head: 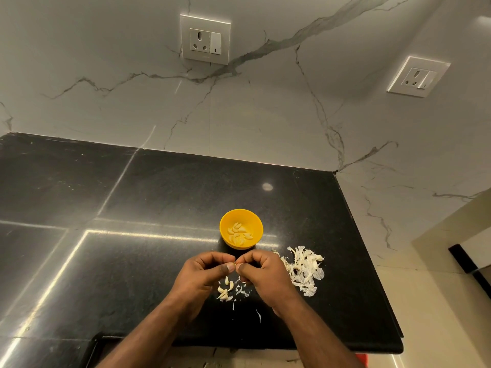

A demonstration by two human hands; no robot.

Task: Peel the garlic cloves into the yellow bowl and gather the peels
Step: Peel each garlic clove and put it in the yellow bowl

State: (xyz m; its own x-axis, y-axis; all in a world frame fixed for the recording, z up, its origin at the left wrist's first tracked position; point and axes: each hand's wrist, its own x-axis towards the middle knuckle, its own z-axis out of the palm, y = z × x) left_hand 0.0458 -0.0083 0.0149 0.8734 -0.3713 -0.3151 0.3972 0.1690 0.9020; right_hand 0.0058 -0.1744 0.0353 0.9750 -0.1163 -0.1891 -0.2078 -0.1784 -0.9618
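A small yellow bowl (225, 221) stands on the black countertop and holds several peeled garlic cloves (239, 231). Just in front of it my left hand (204, 272) and my right hand (261, 273) meet, fingertips together, pinching a garlic clove (235, 264) that is almost hidden between them. Under my hands lie a few unpeeled cloves (225, 289) and loose bits of skin. A pile of white peels (303, 272) lies to the right of my right hand.
The black stone countertop (159, 208) ends at a marble wall behind and to the right, and its front edge runs just below my forearms. Two wall sockets (205, 39) (418, 77) sit above. Stray peel strips (259, 316) lie near the front edge.
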